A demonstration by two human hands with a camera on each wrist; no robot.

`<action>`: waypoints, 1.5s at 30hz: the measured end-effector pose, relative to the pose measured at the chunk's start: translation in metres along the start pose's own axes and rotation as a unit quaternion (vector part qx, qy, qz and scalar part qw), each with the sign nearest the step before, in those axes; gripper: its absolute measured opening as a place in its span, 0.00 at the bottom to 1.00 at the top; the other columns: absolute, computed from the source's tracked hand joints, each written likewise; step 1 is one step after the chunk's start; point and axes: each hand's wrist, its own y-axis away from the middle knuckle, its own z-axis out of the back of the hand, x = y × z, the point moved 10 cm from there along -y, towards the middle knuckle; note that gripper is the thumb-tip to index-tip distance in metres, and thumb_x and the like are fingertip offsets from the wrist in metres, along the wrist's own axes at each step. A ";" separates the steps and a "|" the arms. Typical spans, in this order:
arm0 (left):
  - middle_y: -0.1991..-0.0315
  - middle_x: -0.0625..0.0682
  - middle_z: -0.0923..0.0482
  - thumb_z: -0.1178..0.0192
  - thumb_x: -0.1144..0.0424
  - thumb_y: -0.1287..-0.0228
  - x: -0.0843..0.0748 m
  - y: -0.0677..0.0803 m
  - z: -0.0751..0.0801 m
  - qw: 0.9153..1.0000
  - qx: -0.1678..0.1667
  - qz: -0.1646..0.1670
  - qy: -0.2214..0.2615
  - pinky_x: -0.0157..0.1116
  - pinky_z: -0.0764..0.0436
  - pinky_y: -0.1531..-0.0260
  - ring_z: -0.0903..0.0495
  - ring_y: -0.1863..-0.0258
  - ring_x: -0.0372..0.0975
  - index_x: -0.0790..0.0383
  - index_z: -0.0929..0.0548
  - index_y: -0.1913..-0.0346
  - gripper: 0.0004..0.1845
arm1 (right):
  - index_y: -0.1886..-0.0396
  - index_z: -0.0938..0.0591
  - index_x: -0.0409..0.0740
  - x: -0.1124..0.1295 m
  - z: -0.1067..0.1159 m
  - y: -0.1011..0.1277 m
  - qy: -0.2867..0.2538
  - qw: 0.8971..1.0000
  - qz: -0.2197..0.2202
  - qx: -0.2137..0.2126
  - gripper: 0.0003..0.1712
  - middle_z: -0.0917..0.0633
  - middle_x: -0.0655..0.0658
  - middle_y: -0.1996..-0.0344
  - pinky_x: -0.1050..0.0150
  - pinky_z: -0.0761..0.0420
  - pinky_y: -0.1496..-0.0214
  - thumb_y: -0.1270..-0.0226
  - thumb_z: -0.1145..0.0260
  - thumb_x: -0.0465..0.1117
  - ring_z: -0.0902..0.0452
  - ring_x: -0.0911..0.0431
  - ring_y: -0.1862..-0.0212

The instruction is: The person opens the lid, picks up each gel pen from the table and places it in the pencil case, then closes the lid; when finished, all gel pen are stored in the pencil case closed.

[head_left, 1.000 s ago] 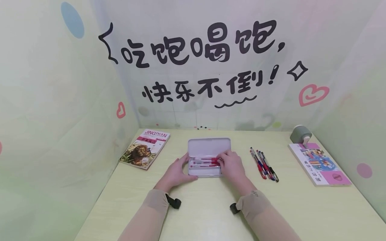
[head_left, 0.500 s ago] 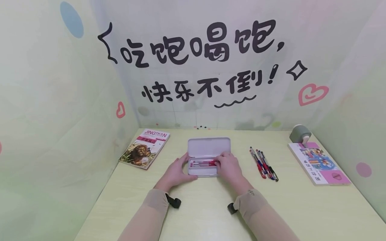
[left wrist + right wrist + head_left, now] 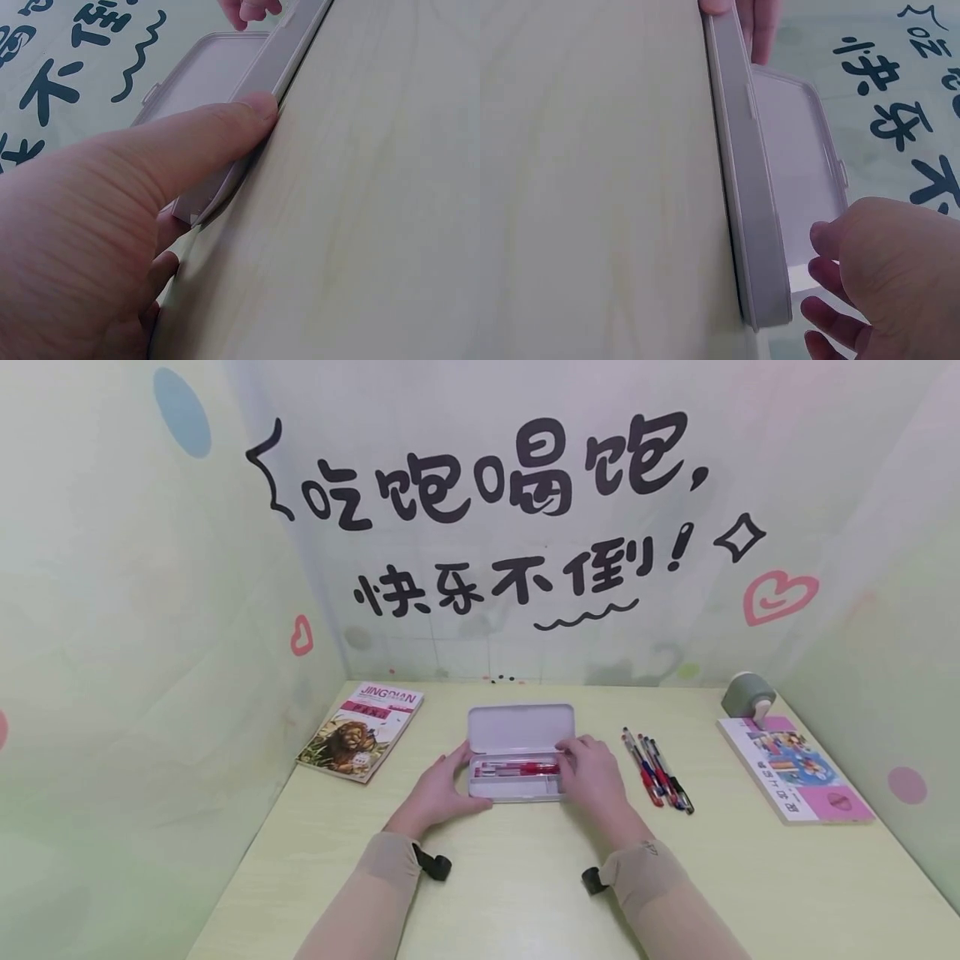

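1. Fingers and thumb of my left hand [image 3: 435,789] curve round the left end of an open pencil case [image 3: 510,789], the thumb along its front edge; those of my right hand [image 3: 596,781] are loosely bent and parted at its right end, gripping nothing I can see. Whether their tips touch it, I cannot tell.
2. At the far left, a pale green-white left wall [image 3: 135,610], faintly creased like sheeting, bears a blue oval [image 3: 182,412] and an outlined pink heart.
3. Across the middle, a pale yellow tabletop [image 3: 517,893] with soft wood grain meets a whitish back wall [image 3: 465,652] printed with rounded black Chinese lettering [image 3: 521,581].
4. On the table's left lies a flat book [image 3: 360,735], a lion on its cover, set at a slant.
5. Mid-table sits the case: smooth, pale lilac-grey, rectangular with rounded corners, its lid raised at the back. Slim pens [image 3: 536,769] with clear barrels and red ends lie lengthwise inside.
6. Right of my right hand, loose pens [image 3: 656,772] lie side by side, capped red, blue and black.
7. Farther right, a rounded grey-green object [image 3: 738,696] stands at the top of a thick pink-and-white book [image 3: 795,768], near the pale green right wall [image 3: 885,652].
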 end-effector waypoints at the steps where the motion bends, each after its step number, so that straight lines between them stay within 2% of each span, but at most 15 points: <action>1: 0.15 0.45 0.32 0.14 0.38 0.52 0.000 0.000 0.000 1.000 0.000 0.000 -0.001 0.52 0.49 0.07 0.38 0.12 0.50 0.39 0.46 0.09 0.70 | 0.40 0.11 0.43 -0.005 0.004 0.001 -0.003 1.000 -0.007 -0.005 0.16 0.12 0.36 0.44 0.35 0.15 0.34 0.20 0.32 0.44 0.18 0.36 0.40; 8: 0.15 0.45 0.32 0.13 0.38 0.52 0.001 -0.002 -0.001 1.000 -0.002 -0.003 -0.001 0.53 0.49 0.07 0.37 0.12 0.51 0.39 0.46 0.09 0.70 | 0.31 0.17 0.45 -0.048 0.026 0.013 -0.030 0.996 -0.075 -0.029 0.21 0.15 0.36 0.38 0.30 0.22 0.25 0.14 0.38 0.47 0.24 0.33 0.29; 10: 0.15 0.44 0.32 0.13 0.38 0.52 0.002 -0.002 -0.001 1.000 -0.002 -0.003 -0.005 0.52 0.49 0.07 0.37 0.12 0.51 0.38 0.47 0.09 0.70 | 0.29 0.18 0.44 -0.059 0.033 0.016 -0.028 0.995 -0.088 -0.033 0.22 0.15 0.35 0.37 0.29 0.22 0.26 0.14 0.40 0.47 0.25 0.32 0.28; 17: 0.14 0.44 0.33 0.14 0.38 0.52 0.002 -0.002 -0.003 1.000 0.001 0.004 -0.005 0.52 0.49 0.07 0.38 0.12 0.51 0.36 0.47 0.09 0.70 | 0.27 0.19 0.39 -0.101 0.063 0.031 -0.021 0.990 -0.123 -0.064 0.25 0.18 0.29 0.37 0.31 0.19 0.36 0.15 0.39 0.45 0.22 0.31 0.37; 21: 0.14 0.45 0.33 0.14 0.38 0.52 0.002 -0.002 -0.003 1.000 0.001 -0.001 0.000 0.53 0.49 0.07 0.38 0.12 0.52 0.37 0.47 0.09 0.70 | 0.29 0.19 0.36 -0.122 0.075 0.041 0.000 0.986 -0.151 -0.074 0.25 0.18 0.25 0.37 0.30 0.19 0.38 0.18 0.38 0.44 0.22 0.28 0.38; 31: 0.14 0.43 0.33 0.14 0.38 0.52 0.007 -0.004 -0.004 1.000 -0.001 0.001 -0.006 0.51 0.50 0.07 0.37 0.12 0.51 0.35 0.48 0.10 0.70 | 0.26 0.23 0.32 -0.151 0.074 0.055 0.028 0.973 -0.230 -0.017 0.31 0.24 0.21 0.32 0.27 0.21 0.33 0.16 0.42 0.49 0.27 0.24 0.34; 39: 0.14 0.44 0.32 0.14 0.37 0.52 0.005 -0.003 -0.003 1.000 -0.002 -0.004 -0.008 0.51 0.50 0.07 0.36 0.13 0.51 0.35 0.47 0.10 0.70 | 0.29 0.21 0.29 -0.161 0.071 0.059 0.073 0.963 -0.257 0.017 0.34 0.21 0.18 0.38 0.32 0.18 0.47 0.16 0.46 0.52 0.24 0.22 0.41; 45: 0.14 0.47 0.32 0.14 0.37 0.51 0.003 -0.003 -0.002 1.000 -0.004 -0.009 -0.002 0.53 0.49 0.07 0.36 0.13 0.52 0.38 0.47 0.09 0.69 | 0.31 0.19 0.29 -0.161 0.073 0.059 0.080 0.961 -0.264 0.026 0.34 0.18 0.19 0.43 0.35 0.16 0.55 0.17 0.45 0.54 0.21 0.23 0.45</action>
